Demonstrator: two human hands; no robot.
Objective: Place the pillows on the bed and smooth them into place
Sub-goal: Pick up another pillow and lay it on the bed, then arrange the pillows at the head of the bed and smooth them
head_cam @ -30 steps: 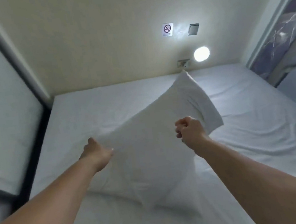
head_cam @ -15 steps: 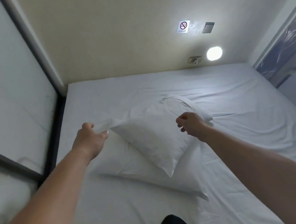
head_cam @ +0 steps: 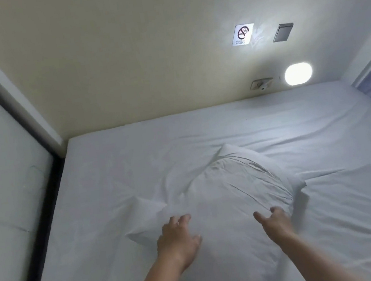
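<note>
White cotton everywhere: one bed [head_cam: 118, 172] under a creased fitted sheet fills the frame, running from beneath both forearms out to the cream wall [head_cam: 121, 54] ahead of the fingertips.

Count: two pillows, stacked. The upper pillow [head_cam: 239, 194] lies directly ahead of both hands, its wrinkled case bunched at the far end. The lower pillow [head_cam: 146, 218] shows only as a corner and a flap poking out just outboard of the left hand. Two hands, two bare forearms.

Edges and room: outboard of the left hand the sheet runs flat to a dark bed rail [head_cam: 41, 218], with a white padded panel [head_cam: 3, 176] past it. Outboard of the right hand there is a wide stretch of open sheet, lightly rumpled. Beyond the pillows, bare mattress reaches the wall.

On the wall, well beyond the right hand's fingers: one round lamp [head_cam: 298, 73], lit; one socket plate [head_cam: 261, 83] just beside it; one no-smoking sign [head_cam: 242, 34]; one grey plate [head_cam: 282, 32].

Hands: left hand [head_cam: 178, 238] palm down, fingers spread and loose, at the near left edge of the upper pillow, gripping nothing. Right hand [head_cam: 277, 223] also unclenched, fingers extended and apart, thumb out toward the left hand, at the pillow's near right side. Whether either palm presses the fabric or hangs just over it, cannot tell. Both arms reach forward, roughly parallel.
</note>
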